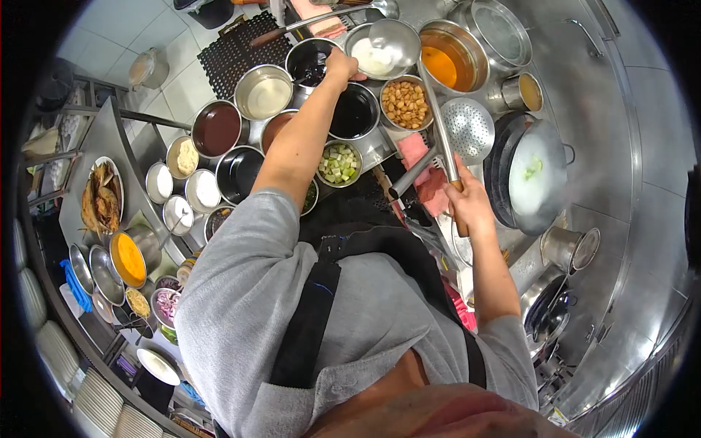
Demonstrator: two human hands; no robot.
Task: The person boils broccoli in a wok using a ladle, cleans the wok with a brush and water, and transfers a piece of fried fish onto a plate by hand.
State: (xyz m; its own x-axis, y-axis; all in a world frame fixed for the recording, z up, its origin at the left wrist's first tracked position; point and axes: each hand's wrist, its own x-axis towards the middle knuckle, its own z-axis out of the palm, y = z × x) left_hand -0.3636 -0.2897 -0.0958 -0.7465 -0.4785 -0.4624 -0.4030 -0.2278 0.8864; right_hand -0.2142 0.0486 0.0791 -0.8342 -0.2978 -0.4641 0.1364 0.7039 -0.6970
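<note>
The right hand (470, 203) is closed around the handle of a long ladle (438, 124) — the fingers wrap it firmly, near its lower end. The ladle stretches forward from this hand, and its round cup is above a bowl of white contents (351, 45), covering part of it.

The left hand (340, 67) reaches forward to a pot of dark liquid (288, 60). Its fingers are bent down at the rim; I cannot tell how far open the grip is, or whether it has hold of something (the hand hides this from above).

Just beside the left wrist stands another bowl of dark liquid (377, 117). Near the ladle shaft, on its left, is a bowl of brown pieces (403, 130); on its right lies a perforated skimmer (467, 131). A pot of orange liquid (461, 42) stands beyond. Farther right is a wok (544, 139) — in it is cloudy whitish liquid with some green pieces.
</note>
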